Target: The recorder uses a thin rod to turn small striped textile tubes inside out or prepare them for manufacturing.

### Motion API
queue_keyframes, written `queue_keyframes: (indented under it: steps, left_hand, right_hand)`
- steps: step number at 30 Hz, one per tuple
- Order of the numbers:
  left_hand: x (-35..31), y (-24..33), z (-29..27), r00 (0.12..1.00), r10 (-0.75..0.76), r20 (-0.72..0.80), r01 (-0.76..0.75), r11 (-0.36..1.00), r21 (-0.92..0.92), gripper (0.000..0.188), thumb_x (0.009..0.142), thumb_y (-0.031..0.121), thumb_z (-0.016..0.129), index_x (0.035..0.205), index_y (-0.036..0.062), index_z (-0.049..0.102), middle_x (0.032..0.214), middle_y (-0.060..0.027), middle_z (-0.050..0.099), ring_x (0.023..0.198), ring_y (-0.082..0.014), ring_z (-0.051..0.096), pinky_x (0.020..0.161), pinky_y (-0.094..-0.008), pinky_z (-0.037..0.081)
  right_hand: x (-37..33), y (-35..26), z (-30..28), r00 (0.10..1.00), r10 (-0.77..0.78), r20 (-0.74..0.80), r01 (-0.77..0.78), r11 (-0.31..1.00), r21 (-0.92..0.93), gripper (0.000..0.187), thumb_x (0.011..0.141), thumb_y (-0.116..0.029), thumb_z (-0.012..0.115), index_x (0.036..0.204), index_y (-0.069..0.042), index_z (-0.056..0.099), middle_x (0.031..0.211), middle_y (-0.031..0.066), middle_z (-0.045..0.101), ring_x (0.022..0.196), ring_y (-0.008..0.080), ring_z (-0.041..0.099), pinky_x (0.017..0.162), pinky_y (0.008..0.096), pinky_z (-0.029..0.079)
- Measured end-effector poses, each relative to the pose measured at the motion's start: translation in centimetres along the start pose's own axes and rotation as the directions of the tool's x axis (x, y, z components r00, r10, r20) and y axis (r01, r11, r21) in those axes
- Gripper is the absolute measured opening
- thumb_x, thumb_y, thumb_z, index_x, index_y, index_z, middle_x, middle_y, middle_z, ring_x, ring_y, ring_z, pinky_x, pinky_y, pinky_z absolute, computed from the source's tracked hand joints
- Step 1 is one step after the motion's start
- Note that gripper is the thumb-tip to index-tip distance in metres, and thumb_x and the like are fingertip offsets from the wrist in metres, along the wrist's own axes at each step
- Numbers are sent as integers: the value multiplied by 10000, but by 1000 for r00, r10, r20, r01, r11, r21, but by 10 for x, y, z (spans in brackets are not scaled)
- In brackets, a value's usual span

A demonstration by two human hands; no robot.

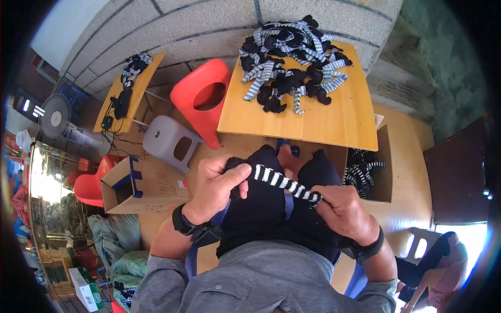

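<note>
A black-and-white striped knit sock [282, 180] is stretched between my two hands above my lap. My left hand [222, 182] grips its bunched black end, with the thumb pressed on top. At the other end, my right hand [344, 211] has its fingers closed on the striped part. The sock slopes down from left to right. On the wooden table [235, 117] ahead lies a loose heap of similar socks [292, 60], with grey-and-white striped legs and balled black ends.
Right of the table, an open carton [385, 172] holds more striped socks. A red stool [195, 94], grey stool [169, 141] and cardboard box [151, 190] stand left. Farther left are a smaller table [138, 96] and a fan [55, 117]. Another person [443, 271] sits at lower right.
</note>
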State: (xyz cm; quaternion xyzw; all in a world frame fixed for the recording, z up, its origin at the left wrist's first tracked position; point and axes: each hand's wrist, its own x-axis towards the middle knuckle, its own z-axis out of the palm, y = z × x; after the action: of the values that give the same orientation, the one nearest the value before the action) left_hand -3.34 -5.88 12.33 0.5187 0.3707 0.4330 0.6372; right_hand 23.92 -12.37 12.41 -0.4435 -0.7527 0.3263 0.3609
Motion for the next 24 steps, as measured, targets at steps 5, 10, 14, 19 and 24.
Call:
queue_keyframes:
  steps: [5, 10, 14, 19, 24]
  left_hand:
    - [3, 5, 0, 985, 69, -160, -75, 997, -33, 167, 928, 104, 594, 839, -36, 613, 626, -93, 608, 479, -146, 560, 460, -278, 459]
    - [1, 13, 3, 999, 5, -44, -5, 1000, -7, 150, 921, 72, 582, 827, -44, 600, 620, -97, 603, 495, -162, 571, 467, -294, 474]
    - [-8, 6, 22, 990, -54, 127, 60, 997, -40, 105, 902, 71, 643, 870, -29, 640, 639, -45, 613, 541, -103, 572, 489, -243, 444]
    - [-29, 5, 40, 969, -127, 213, 109, 990, 95, 93, 887, 49, 668, 884, -41, 641, 668, -51, 631, 578, -102, 594, 523, -244, 476]
    - [-28, -11, 24, 959, -124, 256, 83, 983, 166, 102, 885, 49, 671, 892, -52, 653, 690, -69, 647, 583, -106, 605, 515, -246, 485]
  right_hand:
    - [-16, 6, -26, 991, 120, 53, -112, 986, -120, 119, 791, 9, 655, 907, 3, 630, 698, 193, 586, 628, 369, 596, 563, 380, 481]
    - [-58, 48, -77, 876, 379, -299, -456, 853, -253, 101, 766, -32, 685, 796, 48, 632, 639, 135, 609, 560, 201, 585, 534, 330, 457]
    - [-32, 28, -67, 906, 300, -299, -299, 953, 51, 96, 774, -67, 717, 800, 4, 658, 654, 73, 594, 565, 148, 528, 521, 291, 417]
    - [21, -13, 1, 991, -92, 97, 50, 928, 371, 236, 775, -96, 762, 971, -1, 672, 751, 110, 639, 620, 167, 571, 572, 292, 442]
    - [5, -2, 9, 955, 29, 294, -189, 824, 534, 169, 832, -88, 711, 959, 14, 664, 704, 130, 616, 598, 178, 579, 548, 307, 439]
